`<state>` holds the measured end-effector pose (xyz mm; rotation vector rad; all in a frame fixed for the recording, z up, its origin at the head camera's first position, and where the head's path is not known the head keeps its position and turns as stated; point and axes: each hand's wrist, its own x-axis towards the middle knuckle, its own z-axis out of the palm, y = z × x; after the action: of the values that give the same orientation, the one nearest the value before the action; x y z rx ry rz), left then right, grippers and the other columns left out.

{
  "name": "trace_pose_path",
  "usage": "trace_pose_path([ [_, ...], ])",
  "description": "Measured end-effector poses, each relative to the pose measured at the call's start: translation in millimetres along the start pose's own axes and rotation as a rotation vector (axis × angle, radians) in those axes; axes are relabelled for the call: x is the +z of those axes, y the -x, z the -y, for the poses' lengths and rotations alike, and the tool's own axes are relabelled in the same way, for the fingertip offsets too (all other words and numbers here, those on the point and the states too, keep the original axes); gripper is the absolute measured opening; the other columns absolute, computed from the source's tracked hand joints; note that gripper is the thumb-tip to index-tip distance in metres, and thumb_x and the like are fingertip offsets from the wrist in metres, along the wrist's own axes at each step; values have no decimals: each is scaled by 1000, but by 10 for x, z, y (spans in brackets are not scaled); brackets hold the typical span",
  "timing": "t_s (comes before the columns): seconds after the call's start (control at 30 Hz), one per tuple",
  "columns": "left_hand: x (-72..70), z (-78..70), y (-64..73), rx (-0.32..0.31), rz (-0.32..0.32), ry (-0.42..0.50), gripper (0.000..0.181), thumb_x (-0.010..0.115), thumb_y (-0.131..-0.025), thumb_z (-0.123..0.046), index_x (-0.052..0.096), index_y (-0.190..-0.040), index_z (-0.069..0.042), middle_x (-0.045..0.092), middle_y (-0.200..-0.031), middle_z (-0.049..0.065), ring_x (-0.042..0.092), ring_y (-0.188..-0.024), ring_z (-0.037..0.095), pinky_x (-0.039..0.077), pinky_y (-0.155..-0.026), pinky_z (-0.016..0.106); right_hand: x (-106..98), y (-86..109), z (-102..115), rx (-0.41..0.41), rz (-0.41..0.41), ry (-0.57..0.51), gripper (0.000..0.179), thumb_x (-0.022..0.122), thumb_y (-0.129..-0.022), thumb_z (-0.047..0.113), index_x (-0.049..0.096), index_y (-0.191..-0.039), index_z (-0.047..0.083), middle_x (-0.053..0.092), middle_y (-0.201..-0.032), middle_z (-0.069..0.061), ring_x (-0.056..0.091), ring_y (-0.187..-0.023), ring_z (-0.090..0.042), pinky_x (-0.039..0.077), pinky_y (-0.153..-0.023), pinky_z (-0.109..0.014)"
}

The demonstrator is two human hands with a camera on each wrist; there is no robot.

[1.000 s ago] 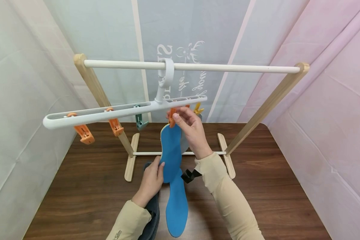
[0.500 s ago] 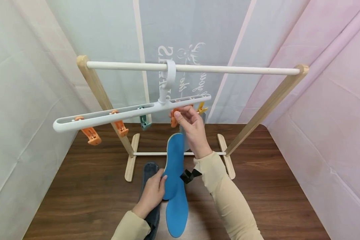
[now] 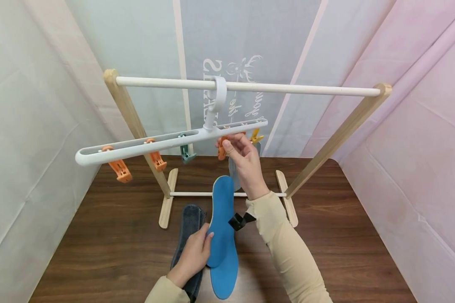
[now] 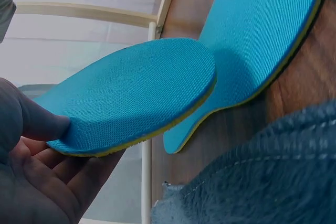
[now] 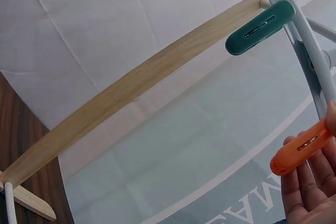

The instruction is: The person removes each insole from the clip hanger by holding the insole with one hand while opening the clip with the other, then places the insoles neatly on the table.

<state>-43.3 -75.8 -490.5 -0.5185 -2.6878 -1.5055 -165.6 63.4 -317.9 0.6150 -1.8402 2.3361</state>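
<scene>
My left hand point(image 3: 192, 254) holds a blue insole point(image 3: 220, 206) by its edge, thumb on top and fingers beneath; a yellow underside shows along the rim of this insole point(image 4: 136, 87) in the left wrist view. Under it on the floor lies a second blue insole point(image 3: 225, 280), partly covered. Up at the grey hanger point(image 3: 163, 147), my right hand point(image 3: 247, 166) pinches an orange clip point(image 3: 222, 148) between thumb and fingers. In the right wrist view nothing shows in that clip point(image 5: 299, 148), and the held insole's upper end is below it in the head view.
A wooden rack with a white bar point(image 3: 295, 88) carries the hanger. Orange clips point(image 3: 120, 165) and a green clip point(image 3: 187, 151) hang on its left half. Behind my right hand a grey insole point(image 3: 233, 174) hangs near a yellow clip point(image 3: 256, 136). A dark fuzzy, sole-shaped piece point(image 3: 191, 223) lies at left.
The left hand has lowered the blue insole away from the orange clip, so a gap has opened between them. The right hand stays on the clip; the hanger has shifted slightly right.
</scene>
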Motion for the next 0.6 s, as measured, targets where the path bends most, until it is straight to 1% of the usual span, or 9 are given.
trace_pose_path([
  [0.07,2,-5,19,-18,29,23,15,43,-103,-11,52,-109,0,35,-61,-3,29,-50,2,30,-47,24,-5,8,5,8,4,9,15,57,-97,11,59,-112,10,67,-106,2,64,-103,-14,46,-100,-40],
  [0.2,16,3,67,-53,114,82,29,40,-104,-15,48,-125,5,36,-60,-2,29,-49,3,32,-47,27,-8,20,22,30,18,37,24,57,-97,10,57,-120,5,65,-109,2,63,-106,-13,46,-101,-38],
  [0.23,24,7,79,-61,134,93,29,40,-104,-15,47,-125,5,35,-59,-2,28,-49,4,32,-47,28,-8,23,28,35,19,43,26,57,-96,10,56,-122,4,64,-109,2,63,-106,-13,46,-101,-38],
  [0.27,36,15,89,-67,153,100,27,41,-104,-14,48,-122,5,34,-60,-3,27,-49,4,31,-47,27,-9,24,31,39,21,44,28,57,-96,9,55,-124,3,64,-110,1,62,-106,-13,46,-102,-37],
  [0.3,49,24,103,-73,169,115,28,41,-104,-14,48,-123,5,34,-59,-3,27,-48,4,31,-46,28,-10,27,34,44,23,43,29,57,-97,8,54,-125,2,64,-111,1,62,-107,-13,45,-103,-37],
  [0.37,80,37,121,-88,188,123,19,42,-104,-13,51,-111,2,32,-59,-4,26,-48,4,28,-45,27,-14,32,36,52,24,39,31,56,-97,7,53,-127,1,63,-112,0,62,-107,-12,45,-104,-36],
  [0.43,110,48,140,-109,201,143,12,43,-103,-11,51,-103,-1,31,-58,-5,25,-47,3,26,-44,26,-19,36,28,55,28,31,32,55,-97,7,52,-128,0,63,-113,-1,62,-108,-12,44,-104,-36],
  [0.53,152,61,170,-147,224,182,10,44,-102,-10,49,-97,-3,31,-56,-5,24,-46,3,24,-42,25,-32,41,9,51,32,19,34,55,-97,8,51,-129,0,62,-115,-2,61,-109,-13,44,-105,-37],
  [0.6,177,70,187,-166,234,210,9,45,-101,-9,50,-98,-3,32,-56,-5,24,-45,3,24,-42,25,-44,45,-7,50,32,13,35,56,-96,10,52,-130,1,62,-116,-2,61,-110,-14,43,-105,-37],
])
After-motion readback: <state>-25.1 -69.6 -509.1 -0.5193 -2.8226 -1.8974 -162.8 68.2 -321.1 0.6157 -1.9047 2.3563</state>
